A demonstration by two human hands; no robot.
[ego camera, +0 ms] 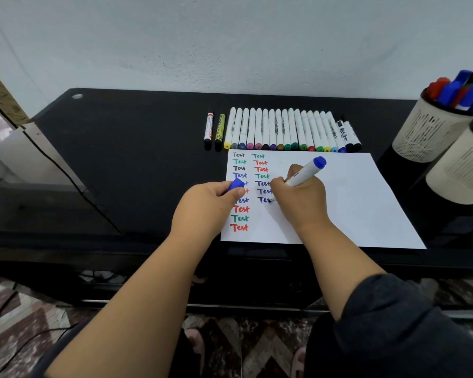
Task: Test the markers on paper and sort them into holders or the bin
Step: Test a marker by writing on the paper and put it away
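My right hand (301, 197) grips a white marker with a blue end (307, 171), its tip down on the white paper (352, 203) at the lowest "Test" of the second column. My left hand (210, 203) pinches the marker's blue cap (235, 184) over the paper's left edge. The paper carries two columns of "Test" in black, green, red and blue. Behind the paper lies a row of several capped markers (281, 130) side by side. A mesh holder (432, 132) at the right holds several blue and red markers.
A second pale holder (459, 170) stands in front of the first, at the right edge. The black table (134, 159) runs against a grey wall. A black cable (66, 173) crosses the table's left end. Patterned floor tiles lie below.
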